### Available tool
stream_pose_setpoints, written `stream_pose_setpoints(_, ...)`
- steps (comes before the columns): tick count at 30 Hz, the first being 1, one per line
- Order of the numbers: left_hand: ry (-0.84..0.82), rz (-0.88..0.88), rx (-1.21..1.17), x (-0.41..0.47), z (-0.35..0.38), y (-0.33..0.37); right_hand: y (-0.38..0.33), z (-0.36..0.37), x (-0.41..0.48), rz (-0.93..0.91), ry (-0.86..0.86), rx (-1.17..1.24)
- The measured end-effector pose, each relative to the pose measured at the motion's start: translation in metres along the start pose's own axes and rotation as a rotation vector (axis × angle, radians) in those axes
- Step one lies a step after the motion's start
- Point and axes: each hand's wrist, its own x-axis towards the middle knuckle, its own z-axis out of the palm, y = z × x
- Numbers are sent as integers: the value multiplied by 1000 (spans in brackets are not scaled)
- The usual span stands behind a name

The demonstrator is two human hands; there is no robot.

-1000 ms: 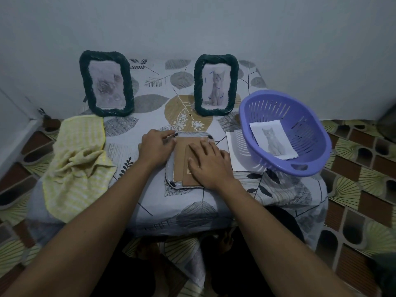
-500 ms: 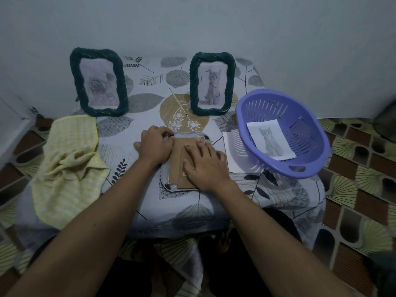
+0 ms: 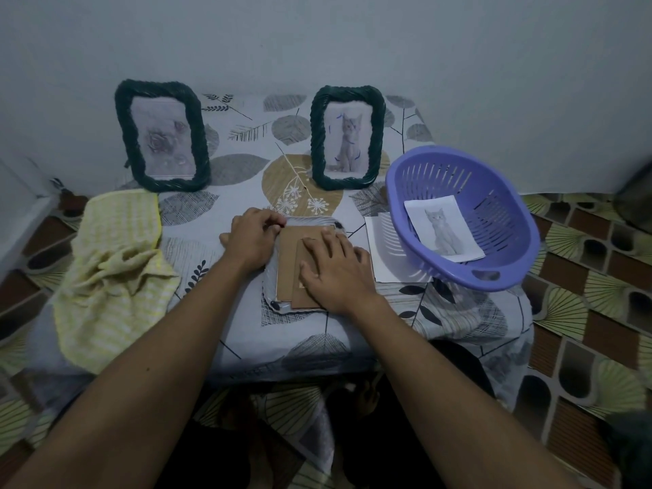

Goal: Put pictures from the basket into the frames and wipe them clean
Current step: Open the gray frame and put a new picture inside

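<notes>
The frame lay face down on the bench, long axis pointing away, the right hand flat and open-fingered on its backing, the left hand with its grip curled on the far-left corner.

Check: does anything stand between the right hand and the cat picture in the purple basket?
Only the near wall of the purple plastic basket, which the right hand would have to clear from above. Nothing covers the printed cat picture.
</notes>
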Motion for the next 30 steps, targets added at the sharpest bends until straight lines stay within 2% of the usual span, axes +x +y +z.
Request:
stream_pose_setpoints(12,-114,86,-146,-33,-21,5,-1,-1,-1,3,1,-3)
stream_pose_setpoints(14,-127,117,-76,-45,-21,2,-1,-1,-1,2,3,3)
stream_pose_setpoints(17,-138,125,196,-63,-17,-6,0,-3,0,18,-15,36)
stream_pose_setpoints(19,-149,119,289,-74,-13,-9,1,-8,2,40,-68,85)
stream_pose_setpoints(22,-166,138,347,-81,-11,-9,0,-15,3,65,-127,141)
stream_pose_setpoints(30,-152,154,419,-81,-10,-12,-4,-24,9,125,-149,194)
